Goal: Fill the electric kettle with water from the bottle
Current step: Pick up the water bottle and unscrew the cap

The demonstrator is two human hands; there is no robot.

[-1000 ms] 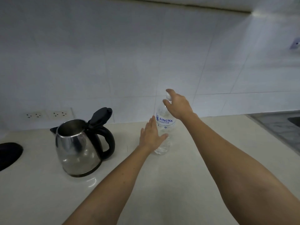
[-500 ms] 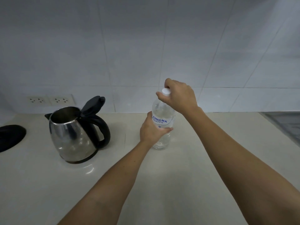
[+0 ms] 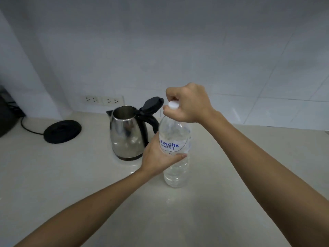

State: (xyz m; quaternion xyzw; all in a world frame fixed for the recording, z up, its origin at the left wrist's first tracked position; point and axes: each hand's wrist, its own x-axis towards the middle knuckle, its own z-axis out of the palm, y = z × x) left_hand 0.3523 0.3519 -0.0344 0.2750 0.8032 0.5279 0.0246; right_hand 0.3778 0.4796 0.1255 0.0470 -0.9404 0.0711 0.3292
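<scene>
Two hands on one bottle. Right hand [image 3: 188, 104] sits on top, fingers curled shut round the white cap [image 3: 173, 105]; cap top shows between thumb and forefinger. Left hand [image 3: 158, 155] wraps the clear water bottle [image 3: 175, 154] at mid-body, just under the blue "SINGHA WATER" print, thumb across the front, other fingers hidden behind. Bottle stands upright on the table [image 3: 71, 175], base touching the surface, water visible in it, cap on.

Electric kettle [image 3: 126, 134] is just left of the bottle and a bit behind it: steel body, black handle facing the bottle. Left hand overlaps the kettle's lower right edge in view; cannot tell if they touch. Kettle lid [image 3: 153, 104] is black, flipped open and standing up at the back, mouth uncovered. Inside looks dark, water level not readable. Kettle sits straight on the table, off its base.

Black round kettle base [image 3: 62, 131] lies further left, well apart from the kettle, with a black cord [image 3: 29, 128] running off left toward a dark object [image 3: 7, 118] at the frame edge, cut off, can't identify it. Two white wall sockets [image 3: 101, 100] sit on the tiled wall [image 3: 178, 50] behind the kettle, nothing plugged in as far as visible. Both forearms bare, coming in from the bottom corners.
</scene>
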